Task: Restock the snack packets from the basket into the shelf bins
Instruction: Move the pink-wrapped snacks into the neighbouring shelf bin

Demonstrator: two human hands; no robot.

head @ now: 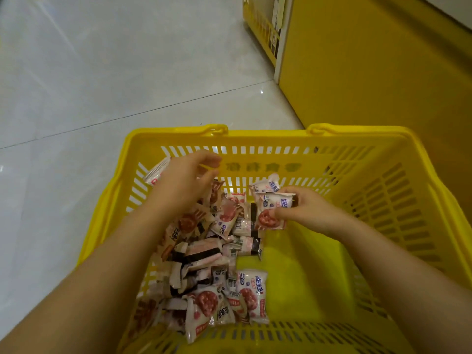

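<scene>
Now, at the basket, your right grip pinches maybe 2 packets; your slack left grip should grab more.

I can make out blue lettering, apparently 趣多多, on one snack packet at six o'clock in the basket, whose embossed twelve o'clock wall characters are illegible.
</scene>
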